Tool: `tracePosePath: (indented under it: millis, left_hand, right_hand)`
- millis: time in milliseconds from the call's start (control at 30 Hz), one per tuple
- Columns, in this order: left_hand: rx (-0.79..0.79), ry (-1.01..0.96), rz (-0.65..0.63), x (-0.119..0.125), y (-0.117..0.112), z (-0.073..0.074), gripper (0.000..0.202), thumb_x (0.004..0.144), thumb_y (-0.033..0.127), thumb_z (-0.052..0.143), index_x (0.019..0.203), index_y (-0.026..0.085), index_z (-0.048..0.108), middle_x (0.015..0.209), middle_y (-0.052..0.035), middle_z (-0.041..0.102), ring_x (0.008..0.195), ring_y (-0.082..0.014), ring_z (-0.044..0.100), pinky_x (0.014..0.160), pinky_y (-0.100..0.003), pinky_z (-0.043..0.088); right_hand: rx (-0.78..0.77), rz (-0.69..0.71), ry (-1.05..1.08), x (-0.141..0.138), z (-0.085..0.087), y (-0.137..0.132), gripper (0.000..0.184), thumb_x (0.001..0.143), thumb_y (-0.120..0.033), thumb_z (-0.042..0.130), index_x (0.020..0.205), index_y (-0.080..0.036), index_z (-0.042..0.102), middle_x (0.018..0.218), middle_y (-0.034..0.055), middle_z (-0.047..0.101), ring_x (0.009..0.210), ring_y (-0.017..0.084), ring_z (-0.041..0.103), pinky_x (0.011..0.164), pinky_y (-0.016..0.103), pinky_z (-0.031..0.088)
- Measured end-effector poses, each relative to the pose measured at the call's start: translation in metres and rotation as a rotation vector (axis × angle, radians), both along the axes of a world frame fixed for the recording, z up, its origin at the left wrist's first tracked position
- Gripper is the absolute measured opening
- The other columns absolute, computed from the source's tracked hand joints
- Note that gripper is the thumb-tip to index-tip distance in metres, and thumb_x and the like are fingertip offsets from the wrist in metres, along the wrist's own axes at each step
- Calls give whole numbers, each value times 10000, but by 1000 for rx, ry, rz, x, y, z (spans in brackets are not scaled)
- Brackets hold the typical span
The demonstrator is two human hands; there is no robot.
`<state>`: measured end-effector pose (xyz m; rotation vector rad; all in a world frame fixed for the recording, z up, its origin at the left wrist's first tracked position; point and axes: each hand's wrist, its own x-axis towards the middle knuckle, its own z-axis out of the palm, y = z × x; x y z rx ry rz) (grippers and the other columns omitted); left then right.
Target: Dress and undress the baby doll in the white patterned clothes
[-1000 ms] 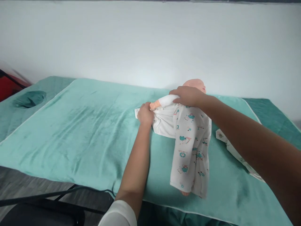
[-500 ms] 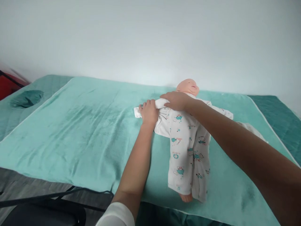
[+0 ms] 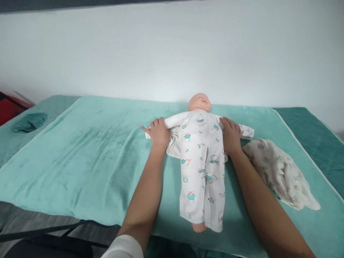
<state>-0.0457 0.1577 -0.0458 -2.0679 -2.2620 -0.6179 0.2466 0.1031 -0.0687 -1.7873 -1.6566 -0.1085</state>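
Note:
A baby doll (image 3: 199, 102) lies on its back, its head toward the wall, in white printed baby clothes (image 3: 195, 143). One foot shows below the left trouser leg; the other is hidden. The arms are spread out to both sides. My left hand (image 3: 160, 133) is closed around the sleeve (image 3: 176, 119) on the left, near its cuff, with one finger sticking out. On the opposite side, my right hand (image 3: 231, 135) has its fingers wrapped over the other sleeve (image 3: 246, 132), whose end shows past the hand.
A crumpled printed white cloth (image 3: 279, 172) lies to the right, beside my right forearm. The green sheet (image 3: 88, 154) covers the padded bed, which has a face hole (image 3: 29, 122) at its left end. Behind it rises a white wall (image 3: 134, 53). Something red (image 3: 12, 109) stands far left.
My right hand has left the left sleeve and crossed the doll to the right sleeve. My left hand stays on the left sleeve. The view has shifted, showing the crumpled cloth more fully.

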Motion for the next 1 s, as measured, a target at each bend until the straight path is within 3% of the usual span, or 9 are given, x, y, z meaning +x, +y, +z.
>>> tracePosePath:
  millis: [100,167,267,367,500,600,667,900,1000]
  left_hand:
    - [60,-112,-99,6,-5,0,555,854,63,476,1369,256,550,1508,-130,543,1498,-334,377,1239,-739,146]
    - [134,-265,-238,13,-11,0,559,816,25,475,1302,265,611,1494,-92,570,1522,-305,364,1267,-692,157]
    - [266,-563,-493,26,-25,6,420,853,56,454,1137,251,695,1325,-57,690,1393,-234,535,1244,-530,353]
    - [278,-689,-615,45,-36,26,340,942,151,433,1124,234,708,1241,-53,724,1226,-194,646,1123,-404,497]
    - [42,-316,-750,84,-34,66,357,1003,235,401,1172,247,715,1296,-42,694,1250,-177,617,1120,-317,474]
    - [-89,38,-754,122,-22,88,377,1005,213,380,1125,213,737,1251,-73,690,1143,-207,657,967,-327,528]
    - [-185,234,-787,147,-13,95,352,988,195,408,1059,172,752,1202,-103,696,1079,-236,676,877,-343,541]
    - [-431,498,-841,205,13,86,316,935,165,499,1128,146,748,1161,-163,734,1128,-280,685,919,-354,540]
    - [-461,542,-869,218,24,75,365,919,193,538,1237,143,710,1307,-176,686,1236,-315,642,1010,-425,521]
  right_hand:
    - [25,-37,21,3,-1,4,475,857,-189,485,1301,-212,653,1368,119,660,1254,318,559,1109,532,390]
    - [73,-74,102,8,2,9,459,816,-172,469,1223,-185,680,1254,130,704,1163,296,604,1047,476,442]
    - [95,-187,200,15,4,15,454,797,-203,470,1193,-150,685,1160,149,724,1081,297,627,993,449,464]
    - [22,-249,202,14,3,16,434,833,-276,497,1202,-155,691,1169,149,728,1121,329,605,1051,495,406]
    - [-29,-253,204,9,3,14,429,877,-321,487,1213,-161,700,1223,149,717,1185,339,578,1096,505,353]
    - [-32,-232,205,9,3,13,413,896,-320,469,1190,-175,721,1255,135,716,1195,331,576,1101,492,345]
    - [-33,-226,210,10,4,14,401,900,-312,471,1178,-180,728,1259,130,716,1192,323,578,1094,483,348]
    - [-114,-222,198,12,8,15,383,897,-284,504,1200,-175,711,1268,139,701,1217,322,554,1107,482,316]
    - [-135,-231,183,11,9,14,355,917,-293,496,1176,-174,707,1261,143,697,1217,324,549,1103,468,314]
